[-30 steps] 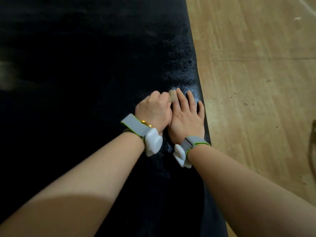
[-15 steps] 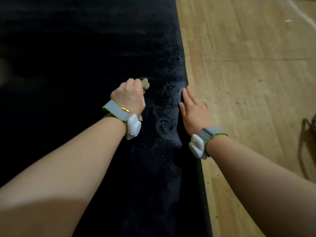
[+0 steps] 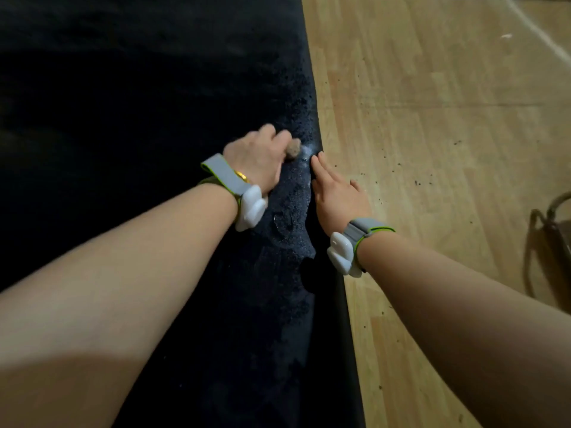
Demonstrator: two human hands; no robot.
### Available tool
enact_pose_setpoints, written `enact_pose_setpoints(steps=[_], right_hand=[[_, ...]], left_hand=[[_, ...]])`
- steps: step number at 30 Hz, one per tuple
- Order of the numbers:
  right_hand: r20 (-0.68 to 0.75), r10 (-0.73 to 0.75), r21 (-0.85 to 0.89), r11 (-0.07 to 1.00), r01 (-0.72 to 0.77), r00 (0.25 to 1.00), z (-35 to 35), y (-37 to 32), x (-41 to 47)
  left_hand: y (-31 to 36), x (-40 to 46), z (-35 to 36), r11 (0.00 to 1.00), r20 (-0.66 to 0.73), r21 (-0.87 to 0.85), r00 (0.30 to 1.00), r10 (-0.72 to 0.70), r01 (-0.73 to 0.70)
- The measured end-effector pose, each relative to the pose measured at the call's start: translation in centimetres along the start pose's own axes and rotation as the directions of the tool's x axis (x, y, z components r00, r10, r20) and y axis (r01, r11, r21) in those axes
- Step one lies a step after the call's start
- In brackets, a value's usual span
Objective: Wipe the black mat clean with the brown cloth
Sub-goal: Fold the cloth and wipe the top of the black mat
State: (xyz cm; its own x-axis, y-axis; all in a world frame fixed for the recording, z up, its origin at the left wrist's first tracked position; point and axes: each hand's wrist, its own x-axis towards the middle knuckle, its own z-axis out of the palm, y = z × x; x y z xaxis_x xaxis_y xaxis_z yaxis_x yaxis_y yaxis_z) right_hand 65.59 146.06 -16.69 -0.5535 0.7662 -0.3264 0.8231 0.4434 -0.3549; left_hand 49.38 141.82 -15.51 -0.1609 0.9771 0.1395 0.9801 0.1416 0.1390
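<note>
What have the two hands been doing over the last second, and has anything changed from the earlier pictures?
The left hand, closed on the crumpled brown cloth, first swept away from the right hand, then back toward the black mat's right edge, close to the right fingertips. The right hand slid from the mat onto the wooden floor at that edge. The grip and the dark specks on the floor are unchanged.

Wooden floor (image 3: 432,125): pale planks, scuffed, carries everything. Black mat (image 3: 139,103) lies flat on floor, long right edge running top to bottom. Dark crumbs (image 3: 417,182) scattered on planks just right of mat edge. Right hand (image 3: 338,193) rests flat on planks against mat edge. Dark metal-framed object (image 3: 553,239) stands well right of mat, cropped.
</note>
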Motion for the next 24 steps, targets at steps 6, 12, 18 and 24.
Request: enact_pose_setpoints(steps=[6,12,18,24], right_hand=[[0.042,-0.025,-0.006,1.000,0.025,0.999,-0.2,0.1,-0.2],[-0.059,-0.047,-0.059,0.997,0.044,0.997,-1.6,-1.4,0.4],[-0.058,-0.467,-0.277,0.857,0.435,0.882,-3.1,-6.3,0.3],[-0.052,-0.537,-0.416,0.778,0.470,0.842,-1.1,-8.5,0.9]], left_hand=[[0.8,0.5,0.0,0.994,0.074,0.015,0.991,-0.110,0.109],[-0.6,-2.0,-2.9,0.987,0.340,-0.019,0.930,-0.142,0.157],[-0.6,-6.2,-5.0,0.845,0.225,-0.376,0.922,-0.315,0.380],[-6.0,-9.7,-6.3,0.927,0.562,-0.085,0.786,-0.258,0.365]])
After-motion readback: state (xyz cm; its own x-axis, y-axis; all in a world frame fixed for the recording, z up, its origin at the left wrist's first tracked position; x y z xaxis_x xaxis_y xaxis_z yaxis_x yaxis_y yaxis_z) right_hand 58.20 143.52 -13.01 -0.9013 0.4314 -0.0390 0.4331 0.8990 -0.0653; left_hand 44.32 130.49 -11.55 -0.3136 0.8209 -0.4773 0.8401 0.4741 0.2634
